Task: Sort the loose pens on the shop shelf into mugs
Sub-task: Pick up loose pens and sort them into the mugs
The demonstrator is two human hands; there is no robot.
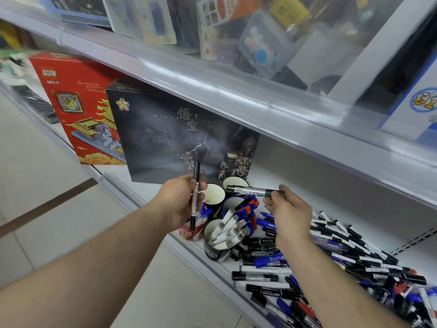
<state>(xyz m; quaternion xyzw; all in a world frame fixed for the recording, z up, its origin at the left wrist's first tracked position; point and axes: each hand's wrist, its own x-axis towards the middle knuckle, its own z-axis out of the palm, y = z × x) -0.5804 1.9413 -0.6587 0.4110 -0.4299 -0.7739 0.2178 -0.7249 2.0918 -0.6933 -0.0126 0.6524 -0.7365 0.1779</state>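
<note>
My left hand (182,200) grips a thin black-and-white pen (195,195), held upright above a red mug (189,233) that has blue pens in it. My right hand (287,214) pinches a thick black-and-grey marker (254,191) by its right end, held level over the mugs. A black mug (214,253) at the front is full of white markers. Behind it a blue mug (230,203) holds blue and red pens. Two empty white-lined mugs (214,194) (234,182) stand at the back. A big heap of loose pens (343,256) lies to the right on the white shelf (283,171).
A dark game box (165,136) and a red building-set box (78,102) stand on the shelf to the left of the mugs. The upper shelf edge (236,98) overhangs close above, stacked with clear packets. Tiled floor lies at the left.
</note>
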